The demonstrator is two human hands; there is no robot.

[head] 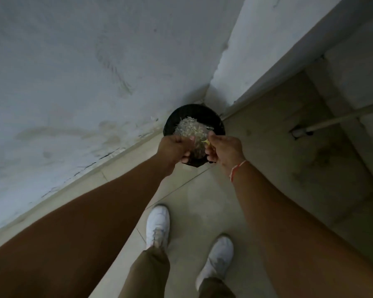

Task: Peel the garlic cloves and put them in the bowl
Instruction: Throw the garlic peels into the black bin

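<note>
1. A pale, stained wall (73,72) fills the upper left and meets a second wall at a corner just behind the bin.
2. The tiled floor (256,168) runs under the person; a white pipe (332,122) lies low along the far right.
3. Two bare forearms reach forward from the lower edge of the view, above olive trousers (151,274) and white shoes (157,224). No writing or brand mark can be read on the shoes or anywhere else.
4. A round black bin (194,110) stands on the floor in the corner, lined with what looks like a black bag. It holds a heap of pale, papery garlic skins (190,127), piled near its rim.
5. The left hand (173,148) is held over the near side of the bin, fingers curled inward; whether they hold anything cannot be told.
6. The right hand (223,150), with an orange thread band (237,169) at the wrist, is beside it, fingers bent, pinching a small yellowish scrap (206,142) at its fingertips; whether that is skin or clove is too small to tell.
7. No bowl of cloves shows.
</note>
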